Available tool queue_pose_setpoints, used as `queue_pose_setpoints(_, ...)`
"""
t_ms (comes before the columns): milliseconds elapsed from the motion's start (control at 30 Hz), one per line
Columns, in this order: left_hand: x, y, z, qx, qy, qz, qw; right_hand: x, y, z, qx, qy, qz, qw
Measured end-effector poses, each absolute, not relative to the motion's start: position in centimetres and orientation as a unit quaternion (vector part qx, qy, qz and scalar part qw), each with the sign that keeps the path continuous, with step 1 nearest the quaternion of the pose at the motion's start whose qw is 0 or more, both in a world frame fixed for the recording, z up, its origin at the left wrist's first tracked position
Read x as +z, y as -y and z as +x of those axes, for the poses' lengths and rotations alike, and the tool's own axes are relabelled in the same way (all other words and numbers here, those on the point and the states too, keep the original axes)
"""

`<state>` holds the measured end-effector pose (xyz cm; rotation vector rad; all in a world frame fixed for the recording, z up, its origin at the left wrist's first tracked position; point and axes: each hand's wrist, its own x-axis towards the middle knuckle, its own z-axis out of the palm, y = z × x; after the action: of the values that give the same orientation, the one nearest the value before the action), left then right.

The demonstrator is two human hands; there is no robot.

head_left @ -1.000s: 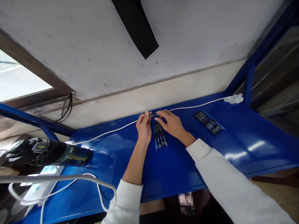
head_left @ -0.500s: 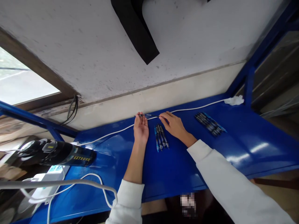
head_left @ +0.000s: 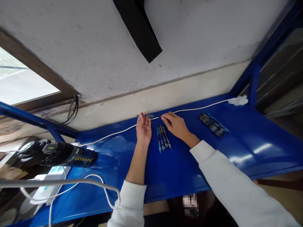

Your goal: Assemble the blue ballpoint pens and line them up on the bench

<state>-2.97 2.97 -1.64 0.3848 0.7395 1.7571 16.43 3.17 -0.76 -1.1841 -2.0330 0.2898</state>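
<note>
My left hand point(head_left: 143, 130), palm up, pinches a slim pen barrel point(head_left: 149, 115) between thumb and fingers near the back of the blue table. At the barrel's right end is a thin dark pen refill point(head_left: 158, 117), lined up with it. My right hand point(head_left: 175, 125) is closed on the refill's far end with thumb and fingertips. How deep the refill sits inside the barrel is too small to make out. Just below, between my hands, several pens point(head_left: 163, 138) lie side by side, the leftmost one bright blue.
Another group of pens point(head_left: 213, 124) lies to the right on the blue table point(head_left: 180, 171). A white cable point(head_left: 118, 135) runs along the back edge by the wall. At the left are a black bottle point(head_left: 71, 155), a power strip point(head_left: 48, 186) and a looping white cord point(head_left: 101, 186).
The pen barrel shows a little more clearly in my left fingers, which have shifted slightly. My right hand keeps its pinch in nearly the same place. The view has tilted a little.
</note>
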Motion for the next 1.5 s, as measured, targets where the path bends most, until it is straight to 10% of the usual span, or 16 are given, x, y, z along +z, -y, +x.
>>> queue_pose_setpoints(1500,-0.7,-2.8,-1.3,0.748,-0.254,0.179,0.586,-1.6,-3.7,16.3,0.186,0.765,-0.439,0.433)
